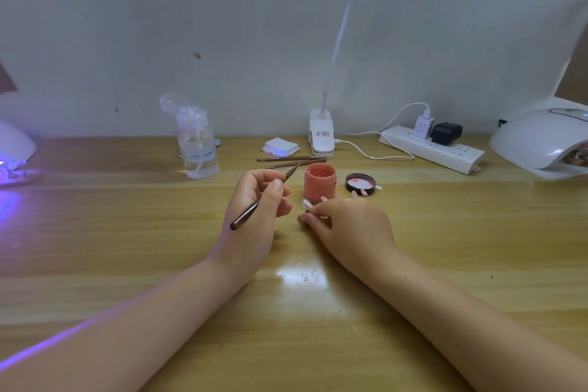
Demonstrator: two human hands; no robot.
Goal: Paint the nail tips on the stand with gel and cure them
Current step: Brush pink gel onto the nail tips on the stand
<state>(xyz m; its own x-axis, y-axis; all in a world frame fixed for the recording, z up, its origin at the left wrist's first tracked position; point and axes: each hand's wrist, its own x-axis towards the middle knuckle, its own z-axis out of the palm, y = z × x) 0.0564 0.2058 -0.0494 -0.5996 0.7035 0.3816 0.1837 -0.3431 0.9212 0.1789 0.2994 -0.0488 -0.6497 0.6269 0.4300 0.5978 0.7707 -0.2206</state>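
A thin brush (264, 197) is pinched in the left hand (254, 204) beside the open pink gel jar (319, 182), and a small nail tip (307, 204) on its stand, just in front of the jar, is pinched by the right hand (346, 219), so it should be held steady while gel is spread thinly.

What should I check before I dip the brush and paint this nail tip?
1. Brush gripped in the left hand: ok.
2. Gel jar open, its lid off beside it: ok.
3. Nail tip steadied by the right hand: ok, the fingers pinch its stand.
4. Bristles clean: cannot tell, too small to see.
5. Tip still bare: looks clear and unpainted, ok.
6. Lamp ready for curing: the left lamp glows violet, ok; the right lamp, cannot tell.
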